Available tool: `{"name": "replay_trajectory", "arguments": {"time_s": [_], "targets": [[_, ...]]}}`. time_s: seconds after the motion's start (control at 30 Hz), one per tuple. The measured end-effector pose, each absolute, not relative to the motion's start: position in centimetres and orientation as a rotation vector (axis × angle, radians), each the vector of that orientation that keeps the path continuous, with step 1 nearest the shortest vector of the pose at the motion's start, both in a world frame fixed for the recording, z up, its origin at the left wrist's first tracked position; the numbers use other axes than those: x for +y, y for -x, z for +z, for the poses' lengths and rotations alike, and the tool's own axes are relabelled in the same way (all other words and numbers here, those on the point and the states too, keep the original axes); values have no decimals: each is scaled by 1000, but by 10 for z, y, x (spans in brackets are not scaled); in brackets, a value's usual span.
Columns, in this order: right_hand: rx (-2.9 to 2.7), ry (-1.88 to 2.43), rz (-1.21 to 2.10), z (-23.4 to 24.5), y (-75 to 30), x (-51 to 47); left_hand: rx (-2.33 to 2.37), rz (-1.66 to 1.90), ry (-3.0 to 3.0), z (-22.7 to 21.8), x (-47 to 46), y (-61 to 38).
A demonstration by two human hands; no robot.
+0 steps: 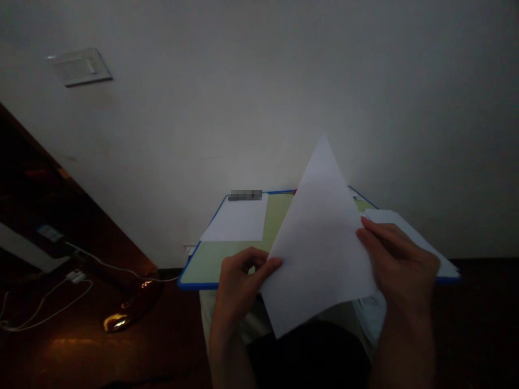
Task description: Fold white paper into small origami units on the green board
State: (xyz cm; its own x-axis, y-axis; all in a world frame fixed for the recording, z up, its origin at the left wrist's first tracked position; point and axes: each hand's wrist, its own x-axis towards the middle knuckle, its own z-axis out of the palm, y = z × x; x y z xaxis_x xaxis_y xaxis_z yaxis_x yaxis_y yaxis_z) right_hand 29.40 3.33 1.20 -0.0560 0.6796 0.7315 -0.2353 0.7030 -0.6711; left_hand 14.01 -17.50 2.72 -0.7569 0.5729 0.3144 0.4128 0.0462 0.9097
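A white sheet of paper is held up in front of me, one corner pointing upward and its lower edge slightly curved. My left hand pinches its left edge between thumb and fingers. On the opposite edge, my right hand also grips the paper with thumb and fingertips. Behind it stands a small pale green table with a blue rim, partly hidden by the sheet. Another white sheet lies flat on the table's left side. More white paper rests at the right, partly behind my right hand.
A blurred-out grey object sits at the table's back left edge. The table meets a plain wall with a light switch. White cables run at the left, near a shiny brown base on the dark floor.
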Motion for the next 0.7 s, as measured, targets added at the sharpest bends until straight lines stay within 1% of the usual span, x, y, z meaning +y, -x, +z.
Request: {"name": "replay_trajectory", "arguments": {"time_s": [0.4,0.7], "targets": [[-1432,378,711,14,-290,31,2102,1850,-1144,28,-179,-141],[-1375,416,714,16,-289,29,2116,1869,-1019,30,-172,-144]]}}
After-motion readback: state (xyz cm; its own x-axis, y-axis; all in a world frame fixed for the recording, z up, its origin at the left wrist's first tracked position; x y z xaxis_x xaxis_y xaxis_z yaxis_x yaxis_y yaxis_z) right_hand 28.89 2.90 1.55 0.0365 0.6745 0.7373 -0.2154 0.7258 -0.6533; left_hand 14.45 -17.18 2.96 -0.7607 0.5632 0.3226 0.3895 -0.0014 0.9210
